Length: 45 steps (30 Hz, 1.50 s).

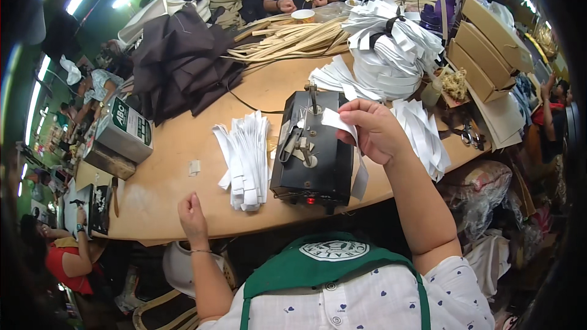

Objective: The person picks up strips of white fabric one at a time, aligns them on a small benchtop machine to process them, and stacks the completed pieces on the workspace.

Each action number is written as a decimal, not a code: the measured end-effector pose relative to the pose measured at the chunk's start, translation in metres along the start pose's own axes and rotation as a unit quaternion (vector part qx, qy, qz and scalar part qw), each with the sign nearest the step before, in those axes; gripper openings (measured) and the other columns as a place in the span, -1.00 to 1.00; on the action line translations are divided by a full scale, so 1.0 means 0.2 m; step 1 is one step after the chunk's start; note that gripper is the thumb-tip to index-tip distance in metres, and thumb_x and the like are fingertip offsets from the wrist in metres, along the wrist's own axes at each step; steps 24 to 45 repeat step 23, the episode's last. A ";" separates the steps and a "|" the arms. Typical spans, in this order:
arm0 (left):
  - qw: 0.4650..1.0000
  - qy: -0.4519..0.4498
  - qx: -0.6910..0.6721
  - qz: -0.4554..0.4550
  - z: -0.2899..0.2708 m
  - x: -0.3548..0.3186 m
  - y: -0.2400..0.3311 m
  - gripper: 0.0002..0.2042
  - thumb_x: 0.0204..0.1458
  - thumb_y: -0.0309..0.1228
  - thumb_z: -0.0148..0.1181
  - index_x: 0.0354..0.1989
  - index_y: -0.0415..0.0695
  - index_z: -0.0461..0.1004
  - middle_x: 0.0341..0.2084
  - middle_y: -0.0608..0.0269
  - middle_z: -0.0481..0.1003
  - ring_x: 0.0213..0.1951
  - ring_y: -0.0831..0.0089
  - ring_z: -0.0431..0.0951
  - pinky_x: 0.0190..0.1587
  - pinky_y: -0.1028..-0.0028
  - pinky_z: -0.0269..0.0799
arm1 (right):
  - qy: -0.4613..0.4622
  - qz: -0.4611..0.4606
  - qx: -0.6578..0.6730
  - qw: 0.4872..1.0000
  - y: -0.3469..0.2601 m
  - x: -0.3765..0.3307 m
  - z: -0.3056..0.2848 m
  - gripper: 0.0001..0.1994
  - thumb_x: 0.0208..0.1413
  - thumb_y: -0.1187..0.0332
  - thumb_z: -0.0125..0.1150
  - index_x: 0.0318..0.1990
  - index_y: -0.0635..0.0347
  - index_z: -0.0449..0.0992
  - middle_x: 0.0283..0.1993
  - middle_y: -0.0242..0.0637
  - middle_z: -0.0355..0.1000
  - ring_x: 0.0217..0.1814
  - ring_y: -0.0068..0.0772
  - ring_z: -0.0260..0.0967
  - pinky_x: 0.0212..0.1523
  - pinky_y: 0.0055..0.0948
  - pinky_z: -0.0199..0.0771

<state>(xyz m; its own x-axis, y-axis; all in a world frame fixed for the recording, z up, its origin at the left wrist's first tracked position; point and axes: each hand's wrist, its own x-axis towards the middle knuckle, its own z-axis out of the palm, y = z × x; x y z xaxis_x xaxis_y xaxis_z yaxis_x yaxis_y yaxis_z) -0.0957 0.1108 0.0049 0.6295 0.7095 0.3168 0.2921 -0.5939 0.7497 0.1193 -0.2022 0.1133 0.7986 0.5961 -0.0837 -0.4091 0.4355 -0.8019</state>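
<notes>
My right hand [374, 128] is raised over the right side of a black box-shaped machine [312, 180], pinching a white fabric strip [340, 122]. The strip's short end points left toward the machine's metal fittings [304, 143], while its long end hangs down along the right side. A red light glows on the machine's front. Near the table's front edge, my left hand [194, 219] is closed with the thumb up, apart from everything; no object shows in it. Between that hand and the machine lies a stack of white strips [247, 159].
More white strips [422, 137] lie right of the machine, with a large tied bundle [391, 49] behind. Dark brown fabric [180, 64] and beige strips [293, 40] cover the back. Scissors [471, 134] and cardboard boxes [483, 55] stand right. Another person's hands [286, 5] are across the table.
</notes>
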 end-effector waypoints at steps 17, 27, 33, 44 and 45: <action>0.973 0.028 0.217 0.075 0.17 -0.15 -0.18 -0.74 -0.08 -0.24 -0.06 -0.32 -0.17 0.37 -0.18 0.09 0.25 -0.10 0.17 0.21 -0.06 0.28 0.10 | -0.005 0.007 -0.008 1.000 0.02 0.10 0.06 -0.92 -0.20 0.55 0.11 -0.49 0.36 0.36 -0.51 -0.24 0.34 -0.58 -0.55 0.33 -0.58 -0.68 0.43; 0.977 0.020 0.204 0.064 0.17 -0.15 -0.17 -0.74 -0.08 -0.24 -0.06 -0.33 -0.17 0.37 -0.17 0.09 0.25 -0.09 0.16 0.20 -0.05 0.28 0.09 | -0.002 0.000 -0.010 1.000 0.03 0.11 0.05 -0.90 -0.20 0.55 0.12 -0.47 0.38 0.36 -0.49 -0.22 0.35 -0.57 -0.54 0.33 -0.58 -0.68 0.42; 0.977 0.020 0.204 0.064 0.17 -0.15 -0.17 -0.74 -0.08 -0.24 -0.06 -0.33 -0.17 0.37 -0.17 0.09 0.25 -0.09 0.16 0.20 -0.05 0.28 0.09 | -0.002 0.000 -0.010 1.000 0.03 0.11 0.05 -0.90 -0.20 0.55 0.12 -0.47 0.38 0.36 -0.49 -0.22 0.35 -0.57 -0.54 0.33 -0.58 -0.68 0.42; 0.977 0.020 0.204 0.064 0.17 -0.15 -0.17 -0.74 -0.08 -0.24 -0.06 -0.33 -0.17 0.37 -0.17 0.09 0.25 -0.09 0.16 0.20 -0.05 0.28 0.09 | -0.002 0.000 -0.010 1.000 0.03 0.11 0.05 -0.90 -0.20 0.55 0.12 -0.47 0.38 0.36 -0.49 -0.22 0.35 -0.57 -0.54 0.33 -0.58 -0.68 0.42; 0.977 0.020 0.204 0.064 0.17 -0.15 -0.17 -0.74 -0.08 -0.24 -0.06 -0.33 -0.17 0.37 -0.17 0.09 0.25 -0.09 0.16 0.20 -0.05 0.28 0.09 | -0.002 0.000 -0.010 1.000 0.03 0.11 0.05 -0.90 -0.20 0.55 0.12 -0.47 0.38 0.36 -0.49 -0.22 0.35 -0.57 -0.54 0.33 -0.58 -0.68 0.42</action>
